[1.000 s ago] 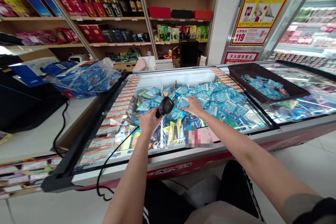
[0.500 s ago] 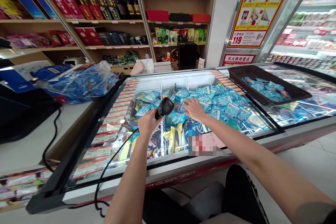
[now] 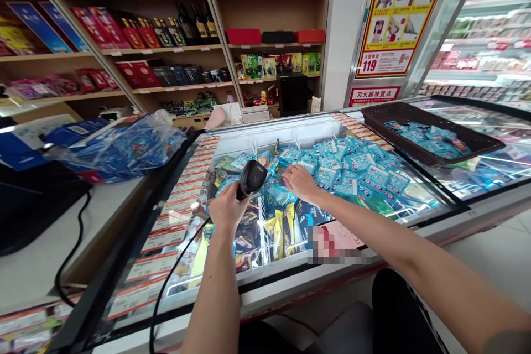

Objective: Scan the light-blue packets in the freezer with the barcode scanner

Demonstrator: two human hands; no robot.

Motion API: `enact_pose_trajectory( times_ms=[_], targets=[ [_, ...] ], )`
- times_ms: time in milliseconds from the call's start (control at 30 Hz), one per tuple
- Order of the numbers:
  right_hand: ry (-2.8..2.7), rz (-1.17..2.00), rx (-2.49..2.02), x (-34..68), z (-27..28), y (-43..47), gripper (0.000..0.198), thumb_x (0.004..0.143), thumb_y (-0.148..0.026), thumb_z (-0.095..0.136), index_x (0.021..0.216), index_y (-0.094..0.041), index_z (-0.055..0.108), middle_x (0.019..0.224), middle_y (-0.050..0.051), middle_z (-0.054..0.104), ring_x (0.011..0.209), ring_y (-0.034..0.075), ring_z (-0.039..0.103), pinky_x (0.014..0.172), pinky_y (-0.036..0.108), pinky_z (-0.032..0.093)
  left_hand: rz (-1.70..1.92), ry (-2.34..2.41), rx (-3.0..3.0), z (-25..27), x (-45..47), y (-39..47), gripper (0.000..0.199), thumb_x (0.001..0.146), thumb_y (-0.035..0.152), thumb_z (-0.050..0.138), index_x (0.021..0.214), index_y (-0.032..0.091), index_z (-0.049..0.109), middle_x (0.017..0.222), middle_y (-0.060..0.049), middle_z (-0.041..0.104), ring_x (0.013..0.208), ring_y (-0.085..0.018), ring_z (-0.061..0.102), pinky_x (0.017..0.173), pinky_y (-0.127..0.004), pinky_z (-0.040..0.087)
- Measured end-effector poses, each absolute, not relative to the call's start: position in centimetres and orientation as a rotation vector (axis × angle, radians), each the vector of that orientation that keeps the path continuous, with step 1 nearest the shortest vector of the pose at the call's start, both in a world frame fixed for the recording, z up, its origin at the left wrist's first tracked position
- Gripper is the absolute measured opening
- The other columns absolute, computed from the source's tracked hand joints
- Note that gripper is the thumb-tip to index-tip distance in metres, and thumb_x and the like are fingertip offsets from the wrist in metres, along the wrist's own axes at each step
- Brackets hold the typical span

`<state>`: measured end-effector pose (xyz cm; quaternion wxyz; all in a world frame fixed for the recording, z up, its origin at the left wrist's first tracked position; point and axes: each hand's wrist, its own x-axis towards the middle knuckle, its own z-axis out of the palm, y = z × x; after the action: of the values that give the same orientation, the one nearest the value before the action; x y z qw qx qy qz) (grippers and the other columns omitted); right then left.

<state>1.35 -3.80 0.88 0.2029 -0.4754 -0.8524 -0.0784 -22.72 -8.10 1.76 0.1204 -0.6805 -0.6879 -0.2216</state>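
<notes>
My left hand [image 3: 227, 207] is wrapped around the handle of a black barcode scanner [image 3: 253, 178], its head tilted to the right above the freezer. A black cable runs down from it beside my forearm. My right hand [image 3: 302, 182] is low over many light-blue packets [image 3: 359, 163] spread across the glass-topped chest freezer [image 3: 249, 289]. Its fingers are curled together at the left side of the pile; what they grip, if anything, is hidden. Yellow-wrapped items [image 3: 284, 229] show inside the freezer below my hands.
A brown tray [image 3: 485, 141] with more blue packets rests on the freezer at the right. At the left, a clear plastic bag [image 3: 136, 144] of blue packs lies on a counter [image 3: 112, 202]. Shelves of boxes and bottles [image 3: 199, 22] stand behind.
The scanner and my left hand have moved slightly left and down. My right hand has shifted a little left and lower, still at the pile. The camera view has tilted up slightly.
</notes>
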Motion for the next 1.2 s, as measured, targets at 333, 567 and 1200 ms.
enact_pose_trajectory(
  times_ms=[333, 567, 1200],
  targets=[
    [-2.120, 0.211, -1.595, -2.3, 0.7, -0.3, 0.050, 0.090, -0.059, 0.034, 0.118, -0.025, 0.060, 0.103, 0.011, 0.061, 0.094, 0.024, 0.059, 0.076, 0.033, 0.044, -0.765, -2.040, -1.936, 1.7, -22.7, -8.1, 0.040, 0.077, 0.048, 0.053, 0.112, 0.028, 0.060, 0.108, -0.004, 0.068, 0.093, -0.025, 0.063, 0.066, -0.030, 0.040],
    [-2.158, 0.250, -1.644, -2.8, 0.7, -0.2, 0.076, 0.062, -0.076, 0.061, 0.121, -0.028, 0.058, 0.116, 0.012, 0.054, 0.106, 0.030, 0.055, 0.084, 0.040, 0.044, -0.754, -2.050, -1.907, 1.7, -22.6, -8.1, 0.040, 0.078, 0.049, 0.053, 0.111, 0.027, 0.060, 0.105, -0.004, 0.069, 0.089, -0.024, 0.063, 0.063, -0.029, 0.038],
    [-1.954, 0.280, -1.428, 2.3, -1.2, 0.6, 0.059, 0.081, -0.031, 0.060, 0.134, -0.025, 0.035, 0.085, -0.002, 0.065, 0.075, 0.018, 0.062, 0.064, 0.027, 0.041, -0.716, -1.795, -1.997, 0.9, -23.1, -8.4, 0.035, 0.076, 0.041, 0.060, 0.107, 0.026, 0.064, 0.098, -0.002, 0.070, 0.084, -0.021, 0.064, 0.059, -0.028, 0.035]
  ],
)
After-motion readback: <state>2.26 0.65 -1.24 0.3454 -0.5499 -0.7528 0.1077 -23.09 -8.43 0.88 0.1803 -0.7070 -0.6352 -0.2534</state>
